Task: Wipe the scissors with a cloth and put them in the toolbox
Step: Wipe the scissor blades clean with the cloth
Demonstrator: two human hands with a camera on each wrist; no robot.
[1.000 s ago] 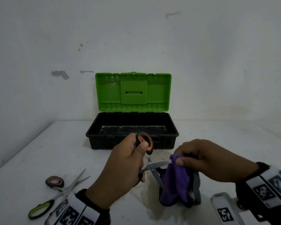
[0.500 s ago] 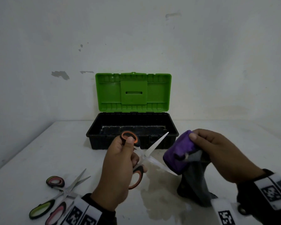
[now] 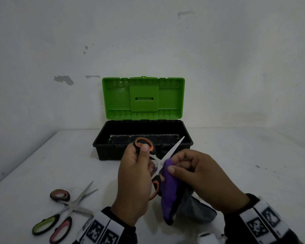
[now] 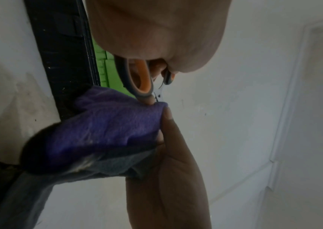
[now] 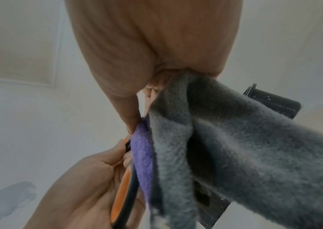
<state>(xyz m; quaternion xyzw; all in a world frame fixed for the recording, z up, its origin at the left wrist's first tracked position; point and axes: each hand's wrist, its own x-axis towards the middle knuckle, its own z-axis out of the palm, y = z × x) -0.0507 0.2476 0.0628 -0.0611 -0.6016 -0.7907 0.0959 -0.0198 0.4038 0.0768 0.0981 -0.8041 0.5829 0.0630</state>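
Orange-handled scissors (image 3: pixel 149 158) gripped by left hand (image 3: pixel 134 184); right hand (image 3: pixel 199 178) pinches cloth (image 3: pixel 171 191).

White table (image 3: pixel 253 164) under my fingers, stained in front of them. Open toolbox (image 3: pixel 143 148), black base and green lid, stands on it just beyond my fingers. Two spare scissors (image 3: pixel 67 208) lie crossed on it, left of and nearer than my fingers.
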